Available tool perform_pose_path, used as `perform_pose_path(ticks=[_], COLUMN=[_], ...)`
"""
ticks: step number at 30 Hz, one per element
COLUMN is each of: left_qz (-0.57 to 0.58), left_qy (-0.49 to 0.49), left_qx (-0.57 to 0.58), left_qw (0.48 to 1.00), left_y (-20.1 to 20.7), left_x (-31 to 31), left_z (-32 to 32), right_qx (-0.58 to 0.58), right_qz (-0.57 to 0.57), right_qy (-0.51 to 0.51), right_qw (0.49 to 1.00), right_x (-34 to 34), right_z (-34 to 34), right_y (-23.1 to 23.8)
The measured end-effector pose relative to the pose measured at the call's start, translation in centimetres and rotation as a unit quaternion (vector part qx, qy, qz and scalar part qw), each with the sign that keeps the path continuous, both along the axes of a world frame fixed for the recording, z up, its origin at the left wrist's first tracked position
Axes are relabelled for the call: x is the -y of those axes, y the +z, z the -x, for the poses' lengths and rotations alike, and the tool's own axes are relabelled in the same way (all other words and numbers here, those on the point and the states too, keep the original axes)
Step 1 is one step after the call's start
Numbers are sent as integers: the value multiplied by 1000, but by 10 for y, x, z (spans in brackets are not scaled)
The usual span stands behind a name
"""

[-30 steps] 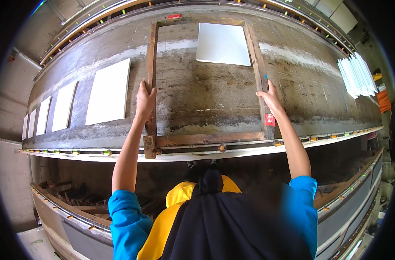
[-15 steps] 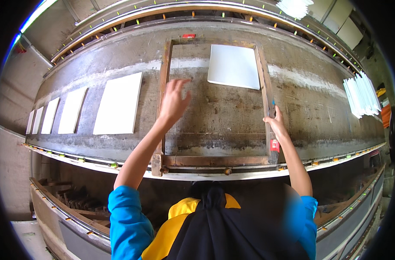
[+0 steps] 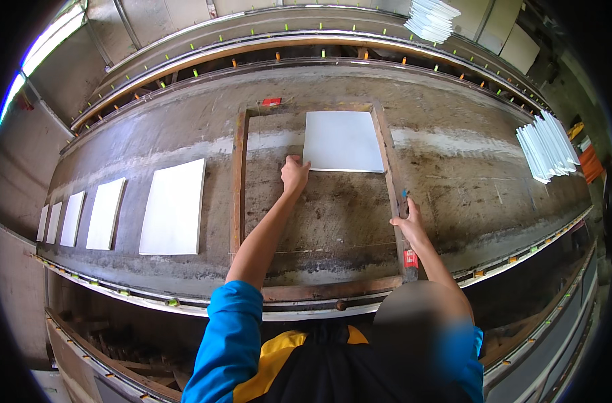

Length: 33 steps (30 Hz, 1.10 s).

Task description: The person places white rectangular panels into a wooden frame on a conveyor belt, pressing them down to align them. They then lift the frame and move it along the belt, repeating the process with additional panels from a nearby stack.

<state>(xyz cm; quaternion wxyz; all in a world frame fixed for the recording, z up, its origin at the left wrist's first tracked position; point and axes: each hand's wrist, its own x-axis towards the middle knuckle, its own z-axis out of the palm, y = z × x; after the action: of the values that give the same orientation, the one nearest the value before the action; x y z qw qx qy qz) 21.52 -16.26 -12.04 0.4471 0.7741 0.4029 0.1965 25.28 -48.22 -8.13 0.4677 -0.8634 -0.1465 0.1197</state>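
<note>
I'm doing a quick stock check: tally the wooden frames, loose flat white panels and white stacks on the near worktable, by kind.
Wooden frame: 1
White panel inside the frame: 1
White panels left of the frame: 5
White stack, counted as one: 1
Total: 8

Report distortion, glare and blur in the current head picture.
Head view: edges of the worktable bow with fisheye distortion; a bright strip glares at upper left, fringed blue; a smear blurs part of the right sleeve; the white panel inside the wooden frame looks sharp.
</note>
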Motion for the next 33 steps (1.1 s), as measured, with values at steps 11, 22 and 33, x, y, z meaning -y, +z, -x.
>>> perform_pose_path(ticks=[11, 22, 33], left_qz=[362, 344, 76], left_qy=[-150, -202, -172], left_qx=[10, 69, -51], left_qw=[920, 914, 981], left_y=[45, 131, 72], left_x=[-30, -18, -8], left_z=[37, 168, 188], right_qx=[-15, -7, -1], right_qz=[1, 35, 99], right_qy=[7, 2, 13], right_qw=[1000, 999, 995], right_x=[-1, -1, -1], right_z=[-4, -7, -22], right_y=[-3, -7, -23])
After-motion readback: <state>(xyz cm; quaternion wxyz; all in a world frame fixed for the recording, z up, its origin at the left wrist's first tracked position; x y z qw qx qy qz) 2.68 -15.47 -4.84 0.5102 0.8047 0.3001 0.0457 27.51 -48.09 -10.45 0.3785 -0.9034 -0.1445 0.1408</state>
